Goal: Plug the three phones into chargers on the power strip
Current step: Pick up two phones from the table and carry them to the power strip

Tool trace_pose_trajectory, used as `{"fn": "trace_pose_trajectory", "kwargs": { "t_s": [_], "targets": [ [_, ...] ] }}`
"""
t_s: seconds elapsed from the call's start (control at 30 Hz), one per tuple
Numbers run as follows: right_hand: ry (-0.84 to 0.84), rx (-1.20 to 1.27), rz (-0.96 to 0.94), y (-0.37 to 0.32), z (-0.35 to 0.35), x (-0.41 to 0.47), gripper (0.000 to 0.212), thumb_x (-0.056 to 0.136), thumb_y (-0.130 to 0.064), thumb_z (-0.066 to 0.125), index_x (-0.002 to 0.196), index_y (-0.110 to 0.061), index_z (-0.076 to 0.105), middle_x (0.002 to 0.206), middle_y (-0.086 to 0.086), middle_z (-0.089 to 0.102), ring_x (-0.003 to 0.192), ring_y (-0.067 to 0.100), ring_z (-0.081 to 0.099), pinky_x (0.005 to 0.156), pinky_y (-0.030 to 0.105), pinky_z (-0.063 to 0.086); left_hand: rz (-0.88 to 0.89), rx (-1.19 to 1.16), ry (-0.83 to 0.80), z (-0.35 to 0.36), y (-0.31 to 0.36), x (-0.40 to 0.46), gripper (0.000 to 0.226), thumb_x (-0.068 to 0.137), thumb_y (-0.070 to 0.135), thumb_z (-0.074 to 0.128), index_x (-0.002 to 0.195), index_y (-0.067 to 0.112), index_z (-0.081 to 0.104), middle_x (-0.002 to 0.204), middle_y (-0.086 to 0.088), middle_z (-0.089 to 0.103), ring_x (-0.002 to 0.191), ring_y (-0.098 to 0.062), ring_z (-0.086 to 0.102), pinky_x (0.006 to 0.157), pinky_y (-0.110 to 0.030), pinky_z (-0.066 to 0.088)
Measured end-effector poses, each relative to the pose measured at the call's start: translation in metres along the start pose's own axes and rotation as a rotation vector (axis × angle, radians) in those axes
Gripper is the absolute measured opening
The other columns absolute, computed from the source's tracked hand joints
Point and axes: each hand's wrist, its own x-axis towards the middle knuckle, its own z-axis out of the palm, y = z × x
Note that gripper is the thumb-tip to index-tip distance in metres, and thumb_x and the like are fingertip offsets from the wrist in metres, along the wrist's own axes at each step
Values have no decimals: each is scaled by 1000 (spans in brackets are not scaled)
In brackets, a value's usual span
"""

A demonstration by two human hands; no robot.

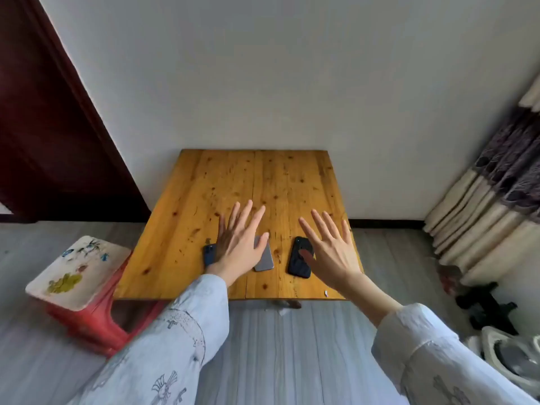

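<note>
Left hand [238, 244]: fingers spread, empty, above blue phone [209, 254] and grey phone [264, 258].
Right hand [333, 252]: splayed, empty (black phone [298, 263] beneath thumb).
Bench [254, 182]: wooden.

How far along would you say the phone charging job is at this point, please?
Done: nothing; the blue phone, grey phone and black phone lie unplugged on the wooden table. In hand: nothing; the left hand and right hand hover open. Left: all three; no charger or power strip shows.

Head-worn view, looking forward and steeply down, wooden table [254, 182] near, wall behind, wide-angle
</note>
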Motion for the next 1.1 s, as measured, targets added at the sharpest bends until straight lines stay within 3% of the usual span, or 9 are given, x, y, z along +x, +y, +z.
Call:
{"fn": "trace_pose_trajectory", "kwargs": {
  "t_s": [0.23,0.37,0.53,0.63,0.73,0.83,0.93,1.1],
  "targets": [
    [-217,92,45,13,93,9,65,93,-44,38,147,-28,4,158,5,2,145,25,-1,115,51,4,-136,-37,-272,89,-27,-11,59,94,34,38,145,30,9,158,-1,0,145,-23,-3,116,-45,2],
    [-315,200,127,34,143,34,64,94,-42,37,147,-29,3,158,4,4,145,24,1,115,50,9,-229,-37,-392,138,-44,0,64,94,34,39,144,37,0,157,0,-13,144,-26,-7,116,-49,7],
    [-459,343,282,58,195,62,62,94,-37,40,147,-27,8,157,4,10,144,26,9,115,48,18,-416,-60,-526,193,-53,30,65,93,32,41,145,32,3,156,-6,-12,144,-29,-2,116,-49,13],
    [-481,473,542,70,218,85,58,93,-37,41,145,-18,20,144,13,35,129,32,34,102,47,37,-512,-69,-519,223,-58,49,63,93,28,43,145,32,9,156,-10,-8,144,-29,0,115,-50,16],
    [-474,594,738,72,234,107,56,91,-39,47,135,-6,34,126,19,45,115,36,43,96,45,41,-526,-49,-507,242,-63,63,59,93,31,43,144,34,14,156,-12,-8,143,-32,2,115,-47,18],
    [-473,571,848,69,246,124,66,81,-47,60,124,-1,39,122,18,43,114,35,42,92,42,40,-674,-93,-477,254,-66,76,62,91,35,48,144,34,17,156,-14,-8,142,-35,4,113,-48,22],
    [-466,552,942,61,251,136,78,71,-47,71,124,-3,34,124,16,38,117,34,37,91,44,39,-719,6,-430,260,-65,87,66,86,39,55,142,34,20,154,-17,7,136,-36,15,104,-49,32],
    [-509,654,1113,62,257,148,85,64,-37,80,124,-7,28,129,16,32,120,36,32,91,48,41,-876,-30,-419,262,-58,109,87,78,20,69,144,27,11,144,-21,21,125,-36,28,99,-45,36]
  ]
}}
